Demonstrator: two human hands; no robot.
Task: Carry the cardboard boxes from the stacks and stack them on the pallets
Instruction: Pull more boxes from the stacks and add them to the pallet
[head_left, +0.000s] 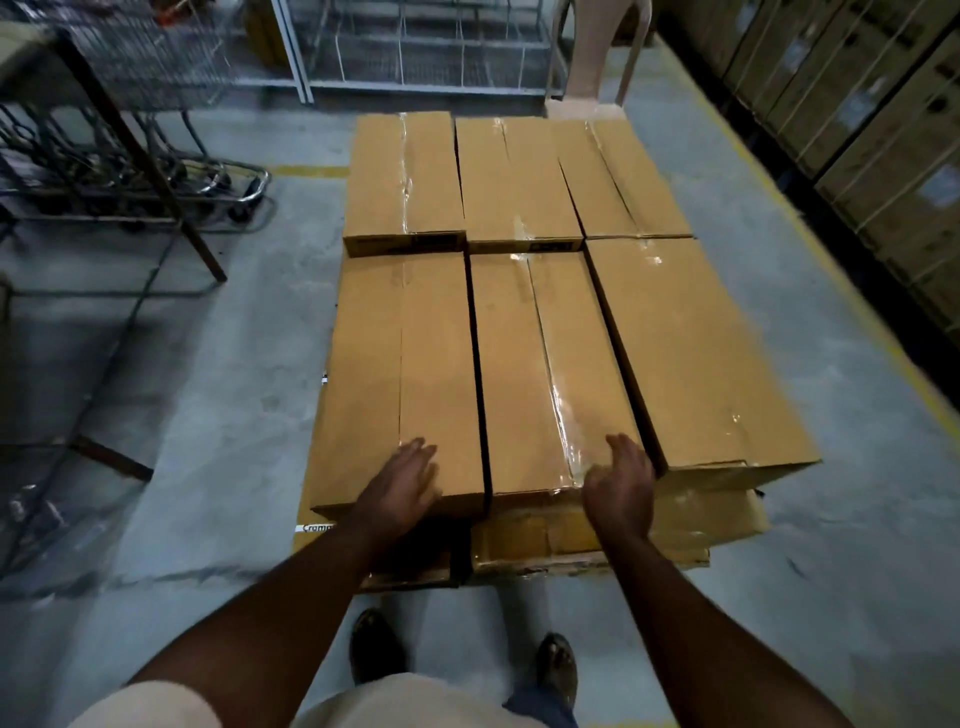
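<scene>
A low block of taped brown cardboard boxes fills the floor in front of me, two rows of three on top. The near left box (400, 374) has my left hand (402, 486) lying flat on its near right corner, fingers spread. The near middle box (540, 374) has my right hand (621, 486) at its near right corner, fingers curled loosely by the gap to the near right box (691, 358). Neither hand grips anything. A lower layer of boxes (597, 535) shows under the front edge. The pallet itself is hidden.
A wall of strapped cartons (872, 119) runs along the right behind a yellow floor line (810, 244). A plastic chair (597, 57) stands behind the block. Wire racks (426, 47) are at the back, a metal table frame and trolley (156, 187) to the left.
</scene>
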